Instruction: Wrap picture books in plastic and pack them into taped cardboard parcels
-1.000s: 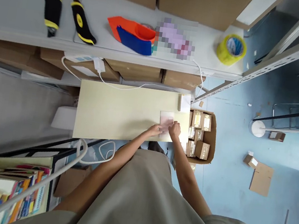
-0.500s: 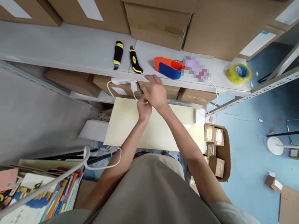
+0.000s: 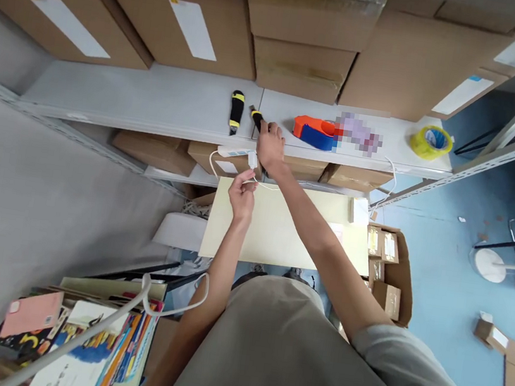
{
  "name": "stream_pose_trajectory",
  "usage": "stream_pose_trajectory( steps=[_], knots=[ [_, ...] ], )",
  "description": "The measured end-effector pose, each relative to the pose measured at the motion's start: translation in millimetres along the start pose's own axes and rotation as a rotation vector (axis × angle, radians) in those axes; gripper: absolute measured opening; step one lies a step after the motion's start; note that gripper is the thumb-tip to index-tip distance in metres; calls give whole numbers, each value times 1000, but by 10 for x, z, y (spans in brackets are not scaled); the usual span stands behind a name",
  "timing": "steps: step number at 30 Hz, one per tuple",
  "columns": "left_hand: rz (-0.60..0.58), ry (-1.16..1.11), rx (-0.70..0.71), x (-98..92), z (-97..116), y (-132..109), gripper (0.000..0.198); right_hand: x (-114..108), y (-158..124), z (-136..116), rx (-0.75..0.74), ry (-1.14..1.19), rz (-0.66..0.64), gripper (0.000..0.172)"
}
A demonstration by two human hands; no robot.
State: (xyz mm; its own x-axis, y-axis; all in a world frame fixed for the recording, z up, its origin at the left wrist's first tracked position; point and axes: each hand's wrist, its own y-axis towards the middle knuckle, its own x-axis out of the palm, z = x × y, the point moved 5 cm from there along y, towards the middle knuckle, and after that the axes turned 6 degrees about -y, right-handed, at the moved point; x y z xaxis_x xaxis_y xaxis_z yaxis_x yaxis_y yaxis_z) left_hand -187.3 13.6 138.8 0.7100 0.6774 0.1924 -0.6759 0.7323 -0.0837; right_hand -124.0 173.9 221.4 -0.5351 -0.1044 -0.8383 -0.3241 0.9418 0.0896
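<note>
My right hand [image 3: 271,147] reaches to the front edge of the grey shelf [image 3: 156,99], its fingers closed over the lower end of a black-and-yellow utility knife [image 3: 256,117]. The knife still lies on the shelf, partly hidden by the fingers. A second utility knife [image 3: 236,112] rests to its left. Lower down, my left hand [image 3: 241,198] is raised above the pale yellow table with its thumb and fingers pinched. Whatever those fingers hold is too small to make out. Close to its fingertips hang a white charger plug [image 3: 252,159] and thin cable.
An orange-and-blue tape dispenser [image 3: 314,133], a pixelated purple item [image 3: 359,134] and a yellow tape roll [image 3: 431,143] lie along the shelf. Cardboard boxes [image 3: 299,68] stand behind. A white box [image 3: 359,211] sits on the yellow table [image 3: 287,235]. Books [image 3: 88,335] are stacked at lower left.
My right hand has moved away from my left hand, up to the shelf and onto the utility knife. My left hand stays low, still pinched. The view has shifted slightly.
</note>
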Motion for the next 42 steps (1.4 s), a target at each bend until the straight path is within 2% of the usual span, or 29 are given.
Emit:
stream_pose_trajectory(
  steps=[1, 3, 5, 7, 9, 12, 15, 18, 20, 22, 24, 27, 30, 34, 37, 42],
  knots=[
    [-7, 3, -37, 14, -75, -34, 31, 4, -224, 90, -41, 28, 24, 55],
    [-51, -15, -94, 90, -232, -159, 28, 22, -799, 323, -92, 79, 91, 52],
    [-149, -19, -121, 207, -389, -367, 28, 77, -1457, 587, -144, 159, 137, 50],
    [-272, 8, -178, 325, -574, -645, 30, 158, -2073, 907, -113, 233, 161, 51],
    [-366, 29, -302, 411, -799, -955, 31, 240, -2575, 1251, -31, 290, 170, 51],
    [-433, 50, -515, 503, -1153, -1380, 37, 341, -3084, 1744, 103, 329, 159, 50],
    [-537, 165, -594, 637, -1473, -1684, 50, 433, -3377, 2191, 235, 290, 106, 45],
    [-668, 284, -582, 806, -1789, -1912, 52, 559, -3547, 2625, 364, 247, 7, 44],
    [-731, 348, -569, 893, -2008, -2032, 44, 680, -3615, 2910, 429, 244, -79, 43],
    [-778, 419, -553, 945, -2220, -2098, 35, 808, -3660, 3185, 498, 257, -142, 34],
    [-743, 516, -513, 944, -2403, -2054, 25, 920, -3689, 3426, 572, 285, -184, 26],
    [-605, 720, -391, 913, -2610, -1815, 16, 1033, -3703, 3666, 658, 284, -269, 24],
    [-573, 772, -305, 992, -2774, -1568, 15, 1060, -3671, 3744, 669, 192, -366, 30],
    [-542, 757, -321, 1172, -2926, -1372, 10, 1027, -3513, 3684, 605, 101, -432, 53],
    [-477, 875, -374, 1270, -2963, -1322, 11, 1006, -3367, 3620, 579, 41, -475, 62],
    [-399, 1030, -445, 1378, -2920, -1328, 24, 987, -3241, 3566, 595, -23, -496, 64]
  ],
)
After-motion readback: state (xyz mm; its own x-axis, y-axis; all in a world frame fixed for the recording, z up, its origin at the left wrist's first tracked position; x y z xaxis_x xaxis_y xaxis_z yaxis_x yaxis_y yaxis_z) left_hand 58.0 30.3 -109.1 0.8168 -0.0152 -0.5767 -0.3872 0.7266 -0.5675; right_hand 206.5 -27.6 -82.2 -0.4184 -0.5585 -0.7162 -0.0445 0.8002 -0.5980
